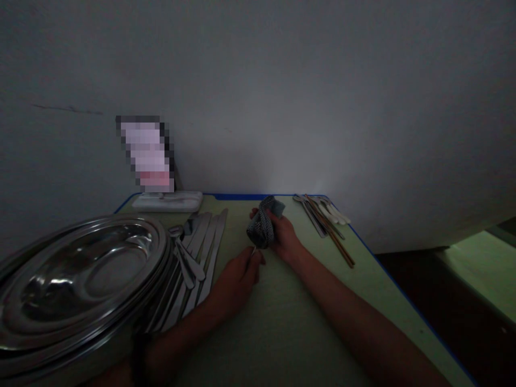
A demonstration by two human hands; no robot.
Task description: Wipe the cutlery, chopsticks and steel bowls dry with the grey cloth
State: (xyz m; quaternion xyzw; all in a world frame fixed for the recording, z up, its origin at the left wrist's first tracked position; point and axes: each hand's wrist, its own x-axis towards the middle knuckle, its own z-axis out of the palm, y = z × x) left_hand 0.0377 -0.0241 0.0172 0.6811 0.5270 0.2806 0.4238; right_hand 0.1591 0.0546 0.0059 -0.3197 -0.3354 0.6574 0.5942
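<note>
My right hand (285,236) is closed around a dark patterned cloth (263,224), bunched up over the middle of the table. Just below it, my left hand (244,270) pinches the thin metal handle of a utensil (253,250). The utensil's other end is hidden inside the cloth, so its kind does not show. Left of my hands lie several table knives (207,236) side by side, with spoons (187,258) across them. To the right is a group of spoons, chopsticks (332,236) and white-handled cutlery (334,212).
A stack of shiny metal oval dishes (116,269) fills the table's left side. A blurred-out phone-like screen (147,153) stands behind a white case (167,201) at the back left. The blue-edged table (306,317) meets a grey wall (274,97).
</note>
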